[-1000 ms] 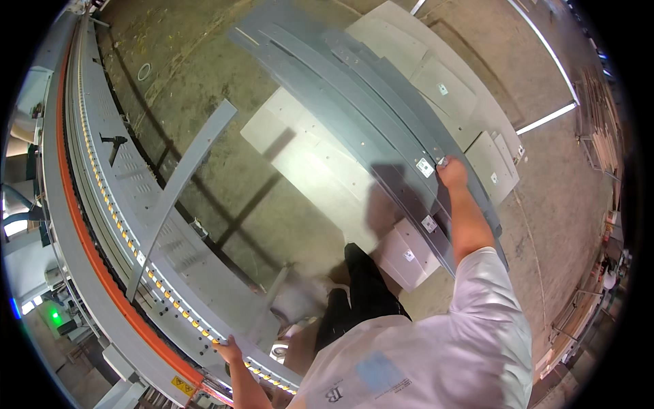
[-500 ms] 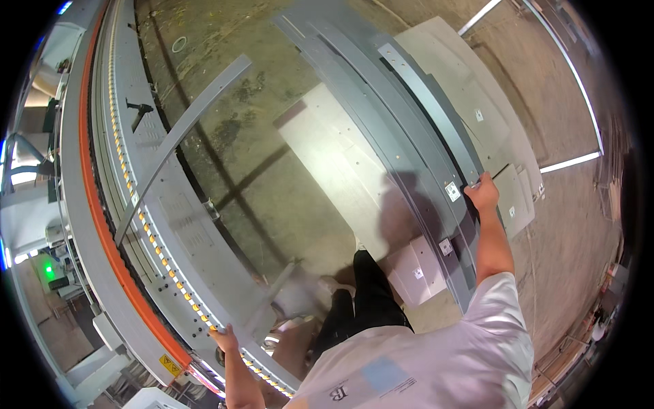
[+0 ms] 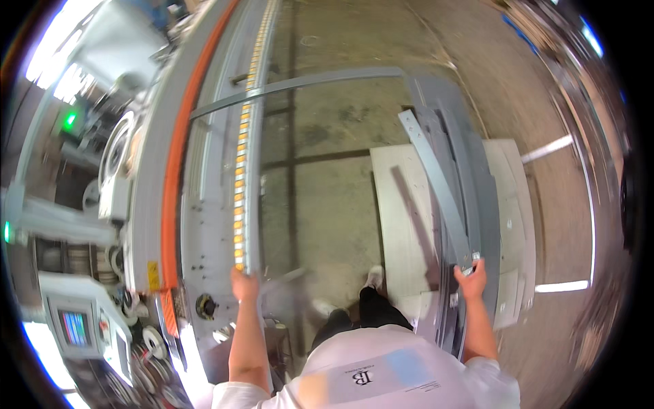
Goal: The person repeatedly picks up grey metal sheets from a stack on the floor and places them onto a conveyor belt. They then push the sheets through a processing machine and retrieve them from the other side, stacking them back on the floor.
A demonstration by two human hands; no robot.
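My right hand is closed round the near end of a long light-grey strip with holes at its far end. The strip lies at a slant over a stack of dark grey boards on my right. My left hand is closed at the edge of the machine's roller rail, a line of yellow-orange rollers; its fingertips are partly hidden. Another thin grey bar reaches across from the machine bed to the far end of the stack.
An orange band runs along the long machine on my left. A control panel with a screen stands at the lower left. Pale boards lie under the stack, near my feet. White lines mark the floor on the right.
My view has turned, so the machine and stack stand more upright. The strip's far end now sits tilted over the stack, its near end still in my right hand. My left hand stays at the rail.
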